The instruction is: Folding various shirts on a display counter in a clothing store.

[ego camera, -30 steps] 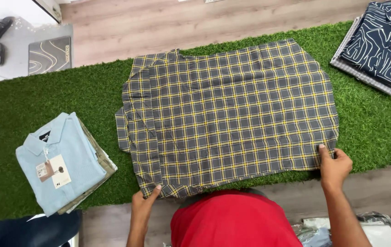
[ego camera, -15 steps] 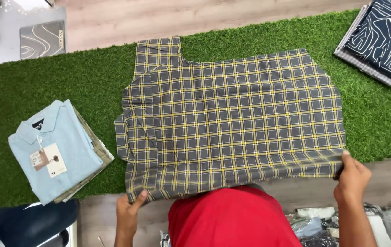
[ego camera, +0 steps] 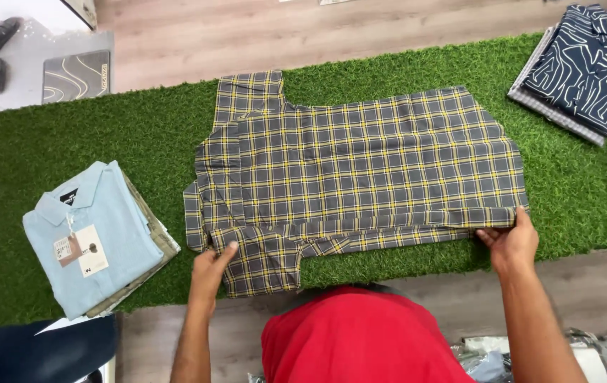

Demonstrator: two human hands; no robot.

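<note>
A grey and yellow plaid shirt (ego camera: 367, 167) lies flat, back up, across a strip of green artificial turf (ego camera: 105, 142), collar end to the left. Its near long edge is folded over in a narrow band. My left hand (ego camera: 211, 266) pinches the fabric at the near left, by the near sleeve. My right hand (ego camera: 509, 237) grips the folded near edge at the shirt's hem corner on the right. Both sleeves stick out, one at the far side and one at the near side.
A stack of folded shirts topped by a light blue polo (ego camera: 94, 237) with a paper tag lies at the left. A dark navy patterned shirt (ego camera: 591, 60) rests on folded cloth at the far right. Beyond the turf is wooden floor (ego camera: 317, 28), with a mat and sandals at the far left.
The near long edge of the shirt has been folded inward, and both sleeves now lie spread out. My hands have shifted along the near edge with the fold.
</note>
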